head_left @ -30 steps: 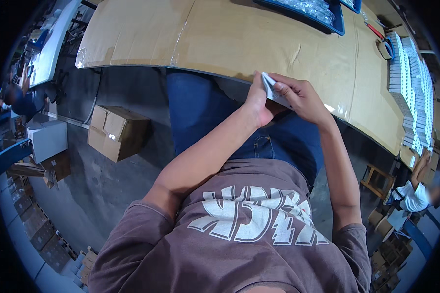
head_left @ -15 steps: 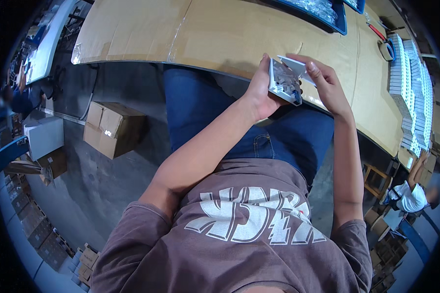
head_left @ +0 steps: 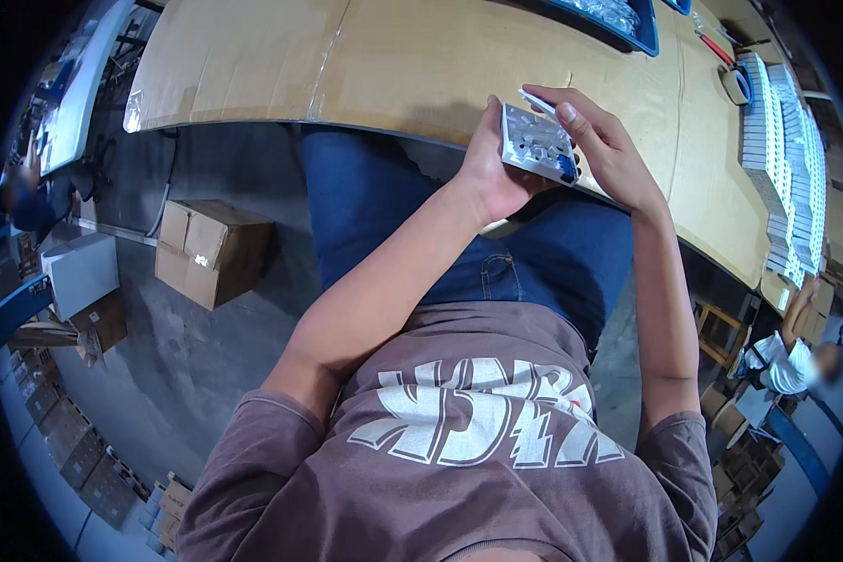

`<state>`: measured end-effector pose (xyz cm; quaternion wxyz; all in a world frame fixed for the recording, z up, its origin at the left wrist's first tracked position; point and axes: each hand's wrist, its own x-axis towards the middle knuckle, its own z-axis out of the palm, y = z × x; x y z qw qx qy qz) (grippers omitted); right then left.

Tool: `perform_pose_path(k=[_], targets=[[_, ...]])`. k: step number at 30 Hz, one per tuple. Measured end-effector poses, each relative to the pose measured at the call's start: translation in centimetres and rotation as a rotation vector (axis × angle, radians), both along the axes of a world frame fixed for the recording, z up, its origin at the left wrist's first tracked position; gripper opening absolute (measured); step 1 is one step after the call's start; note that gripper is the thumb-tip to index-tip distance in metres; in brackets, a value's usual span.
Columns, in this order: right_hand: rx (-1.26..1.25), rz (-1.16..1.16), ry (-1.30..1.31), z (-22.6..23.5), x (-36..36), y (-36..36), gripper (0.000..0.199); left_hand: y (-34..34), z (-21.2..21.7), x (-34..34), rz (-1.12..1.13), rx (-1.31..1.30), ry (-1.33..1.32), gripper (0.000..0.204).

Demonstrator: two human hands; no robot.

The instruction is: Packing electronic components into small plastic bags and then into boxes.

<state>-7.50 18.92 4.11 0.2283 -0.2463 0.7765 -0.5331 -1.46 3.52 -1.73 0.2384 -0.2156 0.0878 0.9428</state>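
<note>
A small white square plastic plate [head_left: 536,142] with moulded parts on its face and a blue piece at one corner is held over the near edge of the cardboard-covered table [head_left: 412,66]. My left hand [head_left: 490,173] grips it from the left and underneath. My right hand [head_left: 601,140] holds its top and right side, the index finger curled over the upper edge. Both forearms rise from my lap, above blue jeans.
A blue tray [head_left: 618,21] with clear bagged parts sits at the table's far edge. Rows of white boxes [head_left: 785,140] line the right end. A cardboard box [head_left: 208,251] stands on the floor to the left. A seated person [head_left: 796,356] is at the right.
Both hands have lifted the white plate from the table's underside edge up over the tabletop and turned its moulded face toward me.
</note>
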Motion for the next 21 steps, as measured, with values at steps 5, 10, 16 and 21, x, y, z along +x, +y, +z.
perform_pose_path(k=[5, 10, 16, 21], targets=[[-0.024, 0.028, -0.014, -0.6, 0.2, -0.5, 0.047, 0.2, 0.3, 0.0, 0.028, -0.034, -0.027, 0.074], [0.043, 0.019, 0.047, -1.5, 1.0, -1.1, 0.045, -0.1, 1.1, 0.1, -0.014, -0.203, -0.049, 0.071], [0.034, 0.017, 0.168, -1.7, 1.9, -1.9, 0.043, -0.4, 1.1, 0.0, -0.008, -0.258, -0.081, 0.063], [-0.005, -0.026, 0.109, -2.5, 2.5, -1.6, 0.043, -0.4, 1.2, -0.1, -0.023, -0.273, -0.097, 0.059]])
